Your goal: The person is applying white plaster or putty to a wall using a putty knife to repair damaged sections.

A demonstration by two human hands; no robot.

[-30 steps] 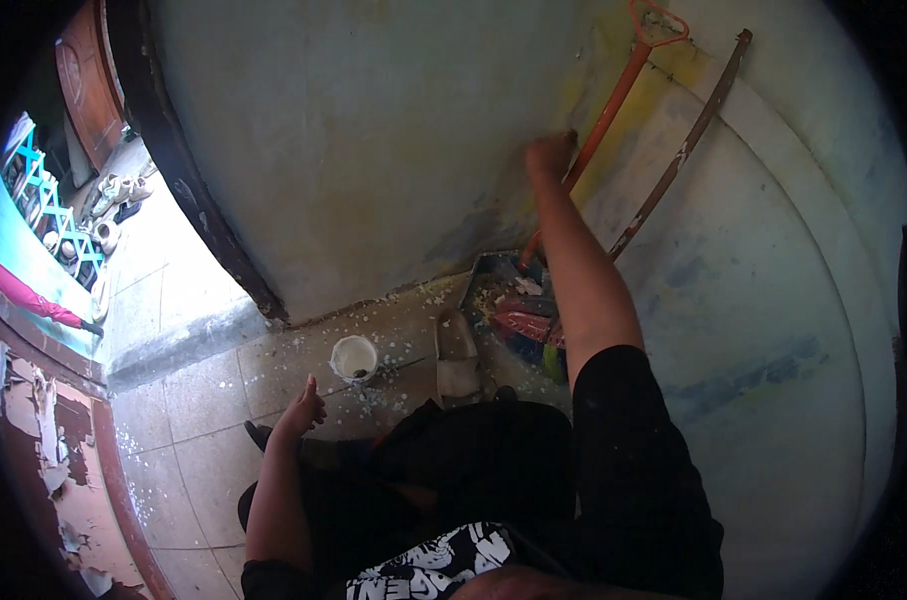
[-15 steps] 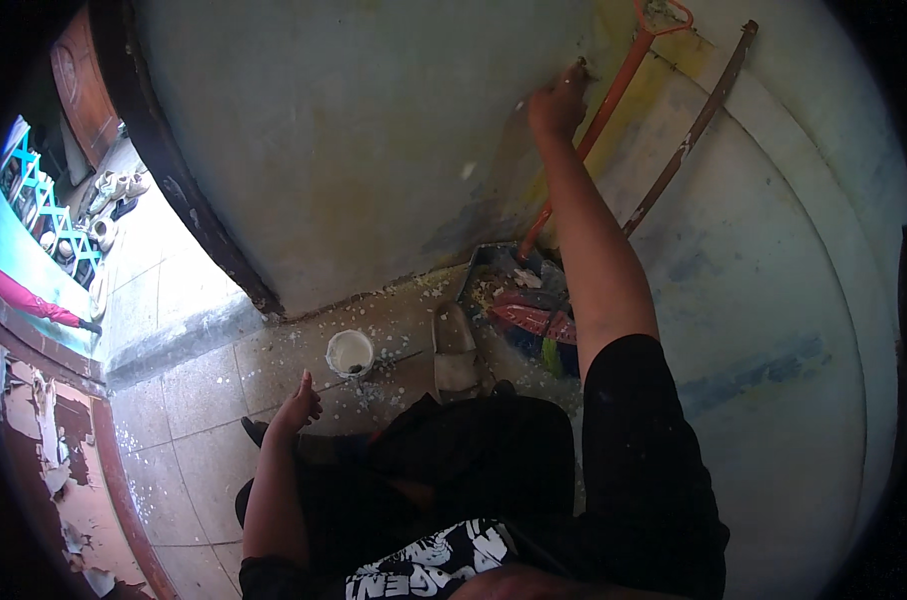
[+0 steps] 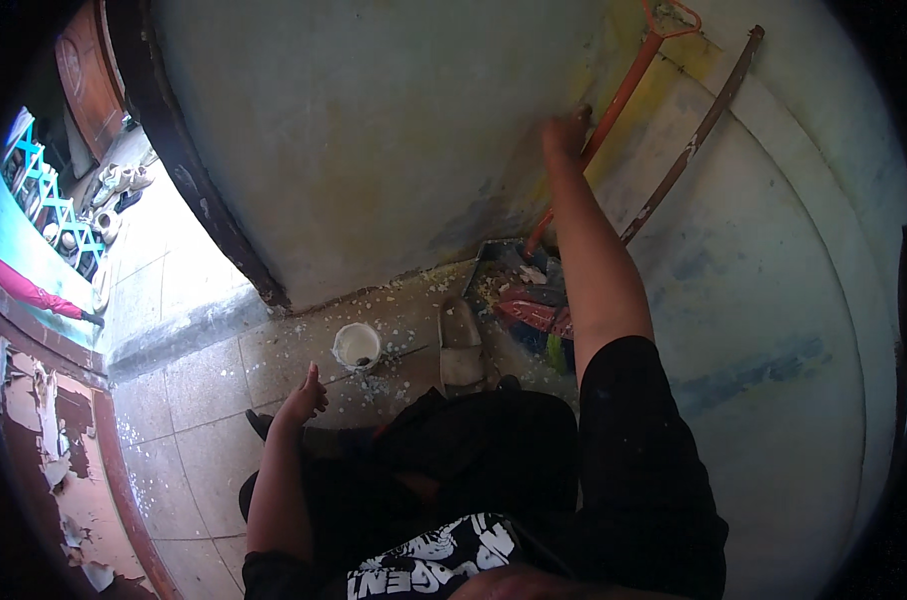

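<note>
My right hand [image 3: 566, 132] is stretched up to the painted wall [image 3: 394, 140], beside the orange long handle [image 3: 626, 88] of a dustpan. Its fingers look closed; whatever they pinch is small and blurred, and I cannot make it out. Lower left, my left hand [image 3: 302, 398] hovers over my knee with the thumb raised and the fingers loosely bent, holding nothing. Just beyond it on the floor stands a small white tub [image 3: 358, 346] with a dark lump inside.
A beige slipper [image 3: 461, 350] lies right of the tub. Debris fills the dustpan [image 3: 489, 262] in the corner, near a red and blue bundle [image 3: 536, 312]. A brown wooden stick [image 3: 696, 135] leans on the wall. White flakes dot the tiled floor [image 3: 209, 385]; a doorway opens left.
My right hand has moved down along the wall. My left hand stays nearly in place, and the view has shifted slightly.
</note>
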